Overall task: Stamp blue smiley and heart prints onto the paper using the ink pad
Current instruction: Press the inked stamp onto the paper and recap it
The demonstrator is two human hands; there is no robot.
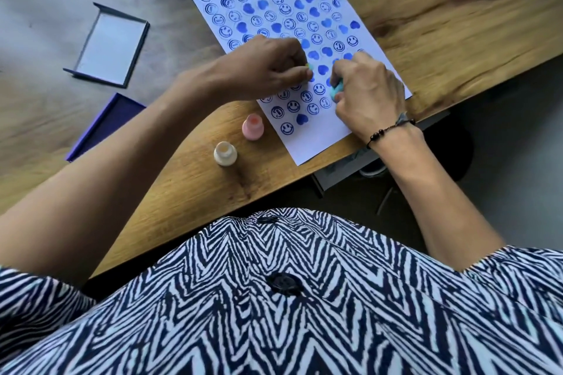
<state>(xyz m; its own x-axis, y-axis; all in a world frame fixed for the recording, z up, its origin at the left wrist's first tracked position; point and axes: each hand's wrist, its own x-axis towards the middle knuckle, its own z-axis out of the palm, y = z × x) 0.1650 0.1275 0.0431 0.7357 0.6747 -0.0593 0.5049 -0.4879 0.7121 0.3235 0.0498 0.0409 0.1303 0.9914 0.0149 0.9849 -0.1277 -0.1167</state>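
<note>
A white paper (323,143) lies slanted on the wooden table (441,24), covered with several rows of blue smiley and heart prints. My left hand (265,67) rests on the paper's middle, fingers closed around a small greenish stamp (310,66) that barely shows. My right hand (368,91) is beside it, closed on a light blue stamp (336,90) pressed against the paper. The blue ink pad (103,128) lies open at the left, partly hidden by my left forearm.
A pink stamp (253,127) and a cream stamp (225,154) stand upright on the table just left of the paper's near corner. The ink pad's lid (106,46) lies upturned at the far left. The table's edge runs under my right wrist.
</note>
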